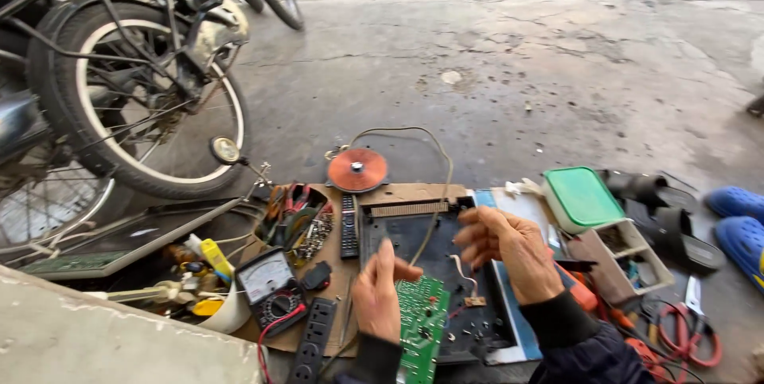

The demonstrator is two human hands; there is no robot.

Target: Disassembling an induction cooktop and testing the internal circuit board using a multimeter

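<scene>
Left hand (377, 296) clasping green circuit board (422, 324) at near edge of open black casing (434, 272). Right hand (509, 253) half curled, grip unclear, above small wired part (474, 300). Best done steadying board, keeping wires slack.

surface: cracked concrete floor (517, 74) | centre: brown cardboard sheet (398, 193) on it | 12 o'clock of sheet: copper coil disc (357, 170) | 3 o'clock: green-lidded box (581, 197), black sandals (676, 229), blue clogs (736, 221) | 4 o'clock: red-handled scissors (692, 332) | 10 o'clock: motorbike wheel (135, 89)
</scene>
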